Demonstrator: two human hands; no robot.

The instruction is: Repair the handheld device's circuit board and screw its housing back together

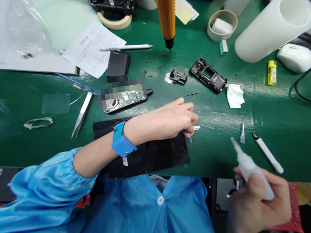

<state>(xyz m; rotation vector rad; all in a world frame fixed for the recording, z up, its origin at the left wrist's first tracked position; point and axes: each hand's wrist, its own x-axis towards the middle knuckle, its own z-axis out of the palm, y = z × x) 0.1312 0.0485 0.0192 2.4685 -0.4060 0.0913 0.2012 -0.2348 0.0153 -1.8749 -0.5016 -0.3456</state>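
My left hand (170, 120) reaches across a black mat (149, 156) and pinches a small part (190, 138) at the mat's right edge; a blue wrist strap (121, 140) is on that arm. My right hand (257, 202), below the table's front edge, grips a white glue tube (249, 167) with its nozzle pointing up and left. A green circuit board (125, 99) lies just beyond the left hand. A black frame (209, 76) and a small black module (179, 76) sit farther back.
An orange electric screwdriver (166, 10) hangs over the green table (289, 121). Tweezers (81, 115), a pen (127, 48), papers (94, 50), tape rolls (222, 24), a white cylinder (274, 24), a yellow lighter (271, 72), a tube cap (242, 133) and a white knife (267, 153) lie around.
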